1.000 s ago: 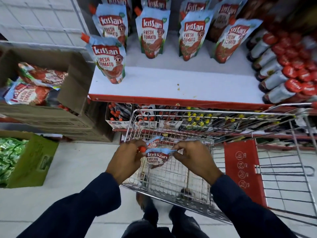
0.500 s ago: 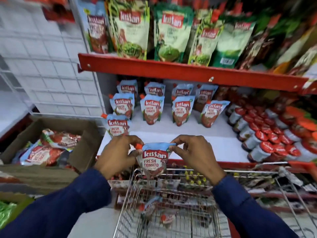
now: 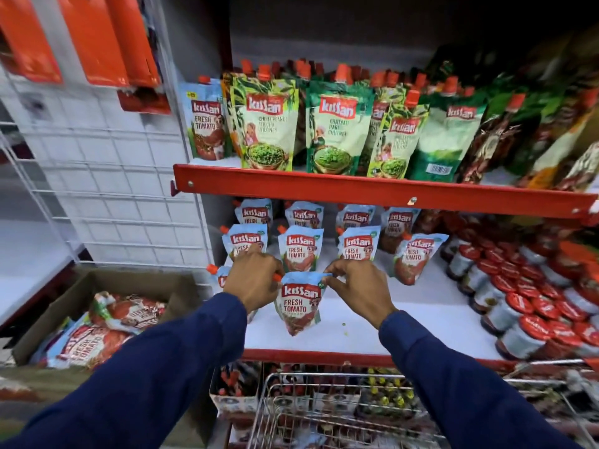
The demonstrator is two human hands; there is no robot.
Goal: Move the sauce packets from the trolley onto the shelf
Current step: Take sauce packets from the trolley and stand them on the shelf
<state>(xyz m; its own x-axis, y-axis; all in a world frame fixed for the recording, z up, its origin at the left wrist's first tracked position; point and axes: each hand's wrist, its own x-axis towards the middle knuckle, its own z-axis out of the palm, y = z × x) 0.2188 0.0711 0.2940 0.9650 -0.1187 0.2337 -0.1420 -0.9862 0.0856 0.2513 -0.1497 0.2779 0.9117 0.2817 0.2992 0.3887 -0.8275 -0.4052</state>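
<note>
A blue Kissan Fresh Tomato sauce packet (image 3: pixel 299 303) stands upright on the white shelf (image 3: pixel 421 315), near its front. My left hand (image 3: pixel 254 280) pinches its top left corner by the red spout. My right hand (image 3: pixel 358 288) pinches its top right corner. Several more tomato packets (image 3: pixel 299 251) stand in rows behind it, one partly hidden by my left hand. The wire trolley (image 3: pixel 324 416) sits below the shelf edge at the bottom of the view.
Red-capped jars (image 3: pixel 531 299) fill the shelf's right side. Green chutney packets (image 3: pixel 330 131) line the red-edged shelf above (image 3: pixel 372 189). A cardboard box of large tomato pouches (image 3: pixel 107 325) sits at the left. A white wire grid (image 3: pixel 113 189) stands behind it.
Both hands lifted the packet out of the trolley and carried it forward onto the white shelf. The view tilted up from the trolley to the shelves.
</note>
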